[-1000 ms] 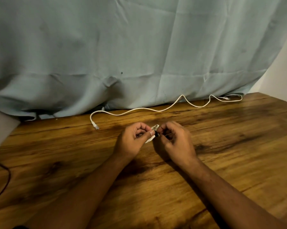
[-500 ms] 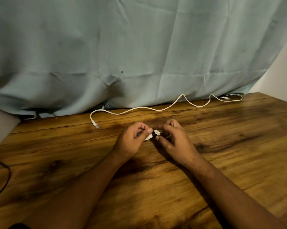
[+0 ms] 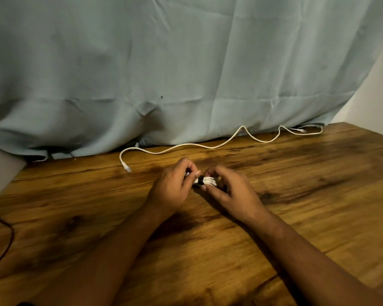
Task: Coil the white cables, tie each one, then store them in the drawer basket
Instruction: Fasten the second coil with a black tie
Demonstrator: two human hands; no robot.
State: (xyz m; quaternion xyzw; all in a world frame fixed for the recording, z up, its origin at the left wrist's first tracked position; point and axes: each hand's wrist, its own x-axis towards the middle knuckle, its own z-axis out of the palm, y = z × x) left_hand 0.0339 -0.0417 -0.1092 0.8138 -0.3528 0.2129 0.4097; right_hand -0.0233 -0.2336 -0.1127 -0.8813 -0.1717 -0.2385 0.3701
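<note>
**Now: tying a coil**

Left hand (image 3: 171,187) pinches the small coil (image 3: 208,181) beside its black tie (image 3: 200,181). Right hand (image 3: 231,192) curls round the other end, probably steadying it for cinching just above the counter (image 3: 307,195). Farther off, a loose cable (image 3: 208,147) awaits coiling.

Dim warm light, soft shadows, slight blur.

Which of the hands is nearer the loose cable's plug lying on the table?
Left. The left hand sits just right of the plug; the right hand is farther right, beyond the coiled bundle both hold.
</note>
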